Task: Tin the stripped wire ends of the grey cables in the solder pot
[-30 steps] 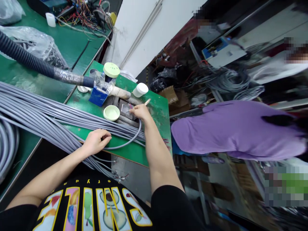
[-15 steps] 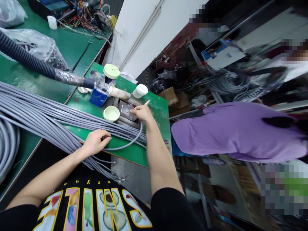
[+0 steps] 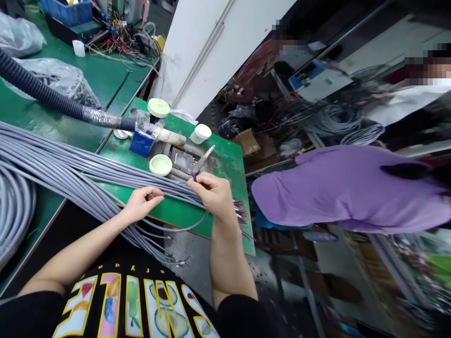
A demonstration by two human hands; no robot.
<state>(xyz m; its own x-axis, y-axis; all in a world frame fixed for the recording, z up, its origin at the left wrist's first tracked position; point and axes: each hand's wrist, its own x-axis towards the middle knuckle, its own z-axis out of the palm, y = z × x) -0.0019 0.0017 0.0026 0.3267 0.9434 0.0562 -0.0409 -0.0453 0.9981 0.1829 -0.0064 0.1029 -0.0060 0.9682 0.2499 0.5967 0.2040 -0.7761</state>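
Note:
My right hand (image 3: 214, 192) pinches the end of a grey cable (image 3: 192, 229), with its dark reddish wires (image 3: 194, 177) pointing up past the fingertips. The cable loops down from that hand toward the left. Just beyond the fingertips stands a square metal pot (image 3: 181, 160) with a shiny silvery surface, probably a solder pot. A flat stick-like tool (image 3: 205, 157) leans at its right edge. My left hand (image 3: 143, 203) hovers by the bundle of grey cables (image 3: 116, 162), fingers loosely curled, thumb apart, nothing visible in it.
Around the pot are an open pale-green tub (image 3: 160, 165), a white lidded jar (image 3: 200, 134), a green-lidded jar (image 3: 158, 108) and a blue box (image 3: 141, 142) under a black corrugated hose (image 3: 52, 96). A person in purple (image 3: 338, 188) is at the right. Coiled cable (image 3: 16, 211) lies left.
My right hand has drawn back from the pot toward me with the cable end, uncovering the stick-like tool. My left hand has barely moved; its thumb is further from the fingers.

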